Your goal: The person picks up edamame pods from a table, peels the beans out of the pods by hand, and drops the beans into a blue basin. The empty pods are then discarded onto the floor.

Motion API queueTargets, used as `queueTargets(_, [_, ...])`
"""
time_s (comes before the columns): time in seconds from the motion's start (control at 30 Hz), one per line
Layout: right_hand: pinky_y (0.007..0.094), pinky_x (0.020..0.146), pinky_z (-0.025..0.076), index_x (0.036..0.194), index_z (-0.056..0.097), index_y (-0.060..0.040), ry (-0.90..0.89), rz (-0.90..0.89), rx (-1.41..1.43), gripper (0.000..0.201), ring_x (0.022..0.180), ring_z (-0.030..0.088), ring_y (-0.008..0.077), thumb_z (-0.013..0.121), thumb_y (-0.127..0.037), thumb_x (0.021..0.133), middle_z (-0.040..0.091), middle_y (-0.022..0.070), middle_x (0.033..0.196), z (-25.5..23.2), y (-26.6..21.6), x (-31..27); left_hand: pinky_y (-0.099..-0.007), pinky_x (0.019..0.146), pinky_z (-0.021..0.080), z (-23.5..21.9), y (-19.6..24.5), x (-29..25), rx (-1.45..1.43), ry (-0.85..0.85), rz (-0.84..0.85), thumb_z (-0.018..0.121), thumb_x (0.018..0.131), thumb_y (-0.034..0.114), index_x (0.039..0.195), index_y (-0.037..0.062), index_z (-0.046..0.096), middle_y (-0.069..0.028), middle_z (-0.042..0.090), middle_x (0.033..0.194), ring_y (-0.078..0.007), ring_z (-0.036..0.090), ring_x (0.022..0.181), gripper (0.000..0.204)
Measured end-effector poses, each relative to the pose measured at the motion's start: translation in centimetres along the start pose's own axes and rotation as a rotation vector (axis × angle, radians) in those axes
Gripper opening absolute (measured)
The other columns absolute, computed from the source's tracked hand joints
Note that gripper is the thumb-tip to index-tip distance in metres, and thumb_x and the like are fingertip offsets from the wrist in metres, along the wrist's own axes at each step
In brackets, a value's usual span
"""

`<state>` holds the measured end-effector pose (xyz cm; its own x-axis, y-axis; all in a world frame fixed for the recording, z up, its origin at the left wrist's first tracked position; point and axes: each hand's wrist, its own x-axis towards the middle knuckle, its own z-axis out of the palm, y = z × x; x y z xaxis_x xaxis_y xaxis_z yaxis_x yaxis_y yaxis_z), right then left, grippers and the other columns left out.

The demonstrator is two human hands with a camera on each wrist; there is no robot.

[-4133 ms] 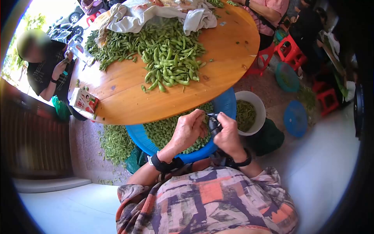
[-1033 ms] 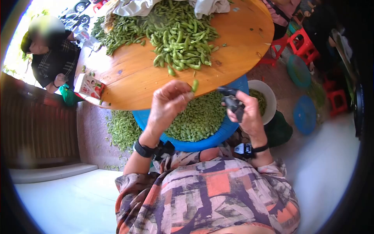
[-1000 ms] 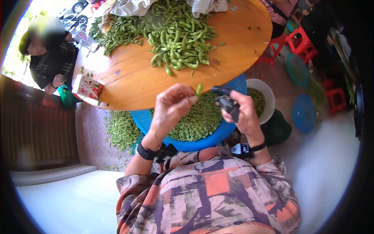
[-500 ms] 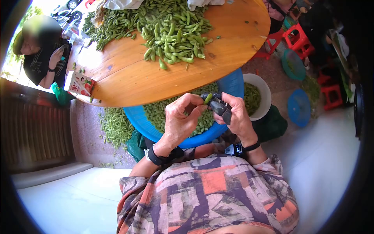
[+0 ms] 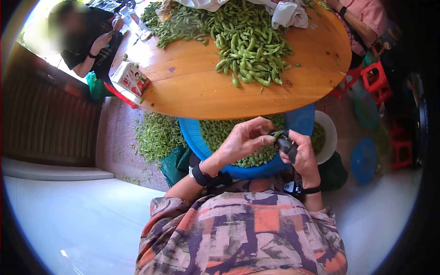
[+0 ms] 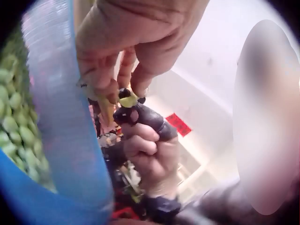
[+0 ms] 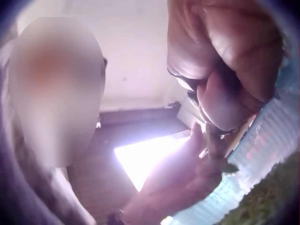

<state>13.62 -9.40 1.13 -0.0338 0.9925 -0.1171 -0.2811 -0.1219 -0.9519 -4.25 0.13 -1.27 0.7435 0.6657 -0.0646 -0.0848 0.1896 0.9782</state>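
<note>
My right hand (image 5: 305, 153) grips a black hand-held tool (image 5: 287, 146) with its fingers curled round it. A small green soybean pod (image 6: 127, 101) sits at the tool's tip. My left hand (image 5: 245, 140) pinches at the pod with thumb and fingertips, right up against the tool. Both hands are over the right part of a blue basin (image 5: 243, 173), which holds a heap of shelled green beans (image 5: 217, 130). In the right wrist view, the right hand (image 7: 225, 61) hides most of the tool.
Just beyond the basin stands a wooden table (image 5: 192, 87) with a pile of pods (image 5: 252, 55), a white cloth (image 5: 289, 14) and a juice carton (image 5: 129, 78). Loose husks (image 5: 160, 135) cover the floor at left. A white bucket (image 5: 331, 137) stands at right. Other people sit round the table.
The left hand held a pod up apart from the tool about a second ago; pod and tool have since come together. The other person's hands at left have risen. The head view has shifted.
</note>
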Motion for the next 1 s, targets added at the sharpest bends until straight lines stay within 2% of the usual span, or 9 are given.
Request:
queueTargets(0.03, [0.0241, 0.047, 0.035, 0.089, 0.059, 0.0024, 0.048, 0.024, -0.227, 0.013, 0.052, 0.043, 0.0080, 0.052, -0.009, 0.088, 0.050, 0.0009, 0.064, 0.4, 0.1, -0.1, -0.0191, 0.057, 0.038, 0.5, 1.3, -0.4, 0.350, 0.127, 0.030, 0.074, 0.085, 0.009, 0.098, 0.0025, 0.064, 0.0055, 0.056, 0.077, -0.0042, 0.046, 0.065, 0.018])
queueTargets(0.13, [0.0307, 0.054, 0.039, 0.084, 0.057, 0.0021, 0.092, -0.039, -0.581, 0.006, 0.057, 0.048, 0.0175, 0.057, -0.001, 0.078, 0.050, 0.0082, 0.066, 0.9, -0.2, 0.0, -0.0203, 0.060, 0.041, 0.8, 1.1, -0.7, 0.478, 0.149, 0.150, 0.073, 0.084, 0.008, 0.092, 0.0024, 0.065, 0.0049, 0.055, 0.080, -0.0041, 0.049, 0.070, 0.012])
queueTargets(0.2, [0.0370, 0.062, 0.042, 0.080, 0.054, 0.0032, 0.084, -0.212, -0.826, 0.013, 0.065, 0.054, 0.0287, 0.061, 0.003, 0.068, 0.050, 0.0171, 0.070, 1.0, -0.4, 0.1, -0.0217, 0.062, 0.043, 0.6, -0.3, -0.5, 0.354, 0.143, 0.145, 0.074, 0.084, 0.007, 0.089, 0.0027, 0.066, 0.0026, 0.053, 0.083, -0.0053, 0.051, 0.073, 0.010])
queueTargets(0.33, [0.0365, 0.059, 0.041, 0.078, 0.053, 0.0032, 0.018, -0.314, -0.883, 0.013, 0.064, 0.054, 0.0282, 0.061, 0.004, 0.068, 0.049, 0.0156, 0.069, 0.3, -0.1, 0.0, -0.0224, 0.064, 0.043, 0.5, -0.7, -0.6, 0.018, 0.032, 0.167, 0.072, 0.084, 0.005, 0.086, 0.0023, 0.065, 0.0006, 0.052, 0.085, -0.0069, 0.051, 0.077, 0.008])
queueTargets(0.4, [0.0330, 0.053, 0.039, 0.076, 0.054, 0.0018, -0.172, -0.133, -0.631, 0.006, 0.056, 0.052, 0.0204, 0.060, 0.002, 0.073, 0.051, 0.0107, 0.064, 0.1, -0.7, -0.3, -0.0222, 0.063, 0.042, 0.1, -0.6, -0.8, -0.059, -0.024, 0.166, 0.071, 0.085, 0.006, 0.085, 0.0025, 0.065, 0.0006, 0.052, 0.084, -0.0073, 0.050, 0.077, 0.007])
queueTargets(0.47, [0.0269, 0.046, 0.033, 0.072, 0.056, -0.0008, -0.202, 0.071, -0.328, 0.010, 0.049, 0.046, 0.0100, 0.059, -0.002, 0.082, 0.051, 0.0026, 0.059, 0.1, -0.8, -0.8, -0.0220, 0.059, 0.036, -0.3, -0.6, -1.1, -0.541, -0.310, -0.197, 0.069, 0.087, 0.011, 0.083, 0.0036, 0.064, 0.0018, 0.051, 0.084, -0.0080, 0.045, 0.072, 0.010])
queueTargets(0.53, [0.0221, 0.043, 0.029, 0.074, 0.059, -0.0023, -0.312, 0.139, -0.099, 0.018, 0.048, 0.041, 0.0041, 0.057, -0.010, 0.090, 0.049, -0.0023, 0.057, -0.5, -0.3, -0.8, -0.0216, 0.057, 0.032, 0.4, -1.2, -1.4, -0.592, -0.318, -0.138, 0.068, 0.088, 0.015, 0.084, 0.0048, 0.065, 0.0027, 0.049, 0.083, -0.0084, 0.041, 0.069, 0.012])
queueTargets(0.87, [0.0211, 0.042, 0.026, 0.082, 0.061, 0.0019, -0.282, 0.194, 0.110, 0.022, 0.046, 0.040, 0.0035, 0.055, -0.017, 0.092, 0.049, -0.0026, 0.057, -0.7, 0.9, -1.7, -0.0211, 0.063, 0.034, 1.4, -1.0, -1.9, -0.594, -0.263, -0.181, 0.068, 0.088, 0.014, 0.086, 0.0060, 0.063, 0.0040, 0.046, 0.085, -0.0078, 0.044, 0.076, 0.010])
queueTargets(1.0, [0.0205, 0.042, 0.025, 0.078, 0.059, 0.0000, -0.140, 0.228, 0.143, 0.035, 0.047, 0.039, 0.0032, 0.044, -0.028, 0.093, 0.049, -0.0022, 0.057, -0.5, 1.7, -1.4, -0.0181, 0.056, 0.038, 1.4, -0.8, -2.0, -0.361, -0.067, -0.181, 0.066, 0.092, 0.019, 0.095, 0.0071, 0.062, 0.0053, 0.052, 0.084, -0.0028, 0.049, 0.067, 0.013])
